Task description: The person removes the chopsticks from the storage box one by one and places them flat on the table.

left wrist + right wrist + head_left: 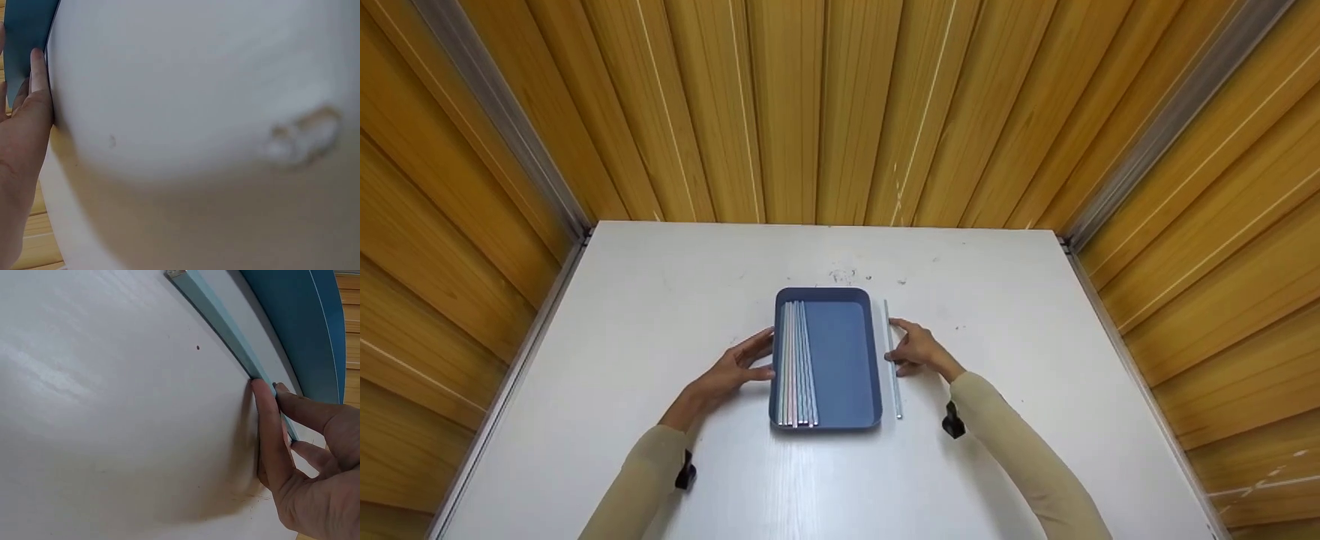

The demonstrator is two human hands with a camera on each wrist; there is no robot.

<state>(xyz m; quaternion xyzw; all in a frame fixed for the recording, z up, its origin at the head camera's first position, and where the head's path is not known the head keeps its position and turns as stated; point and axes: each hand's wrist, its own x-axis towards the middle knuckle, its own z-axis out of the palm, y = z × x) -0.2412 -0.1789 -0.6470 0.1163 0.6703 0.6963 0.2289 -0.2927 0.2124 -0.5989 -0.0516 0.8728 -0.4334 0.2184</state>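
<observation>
A blue rectangular tray (pixel 840 360) stands on the table, its long sides running away from me. Inside, along its left wall, several thin pale sticks (pixel 795 364) lie side by side. My left hand (pixel 727 373) rests against the tray's outer left side, thumb and fingers spread along it. Just right of the tray a single light-blue stick (pixel 893 390) lies roughly parallel to it. My right hand (pixel 916 349) pinches this stick near its middle. In the right wrist view the stick (pixel 225 326) shows flat faces, with fingers (pixel 269 419) on both sides of it.
The white table (pixel 1005 300) carries small dark marks (pixel 844 275) beyond the tray. Wood-patterned panels (pixel 810 112) rise behind it and at both sides, with metal corner posts (pixel 510 112). The tray's right part shows bare floor (pixel 844 360).
</observation>
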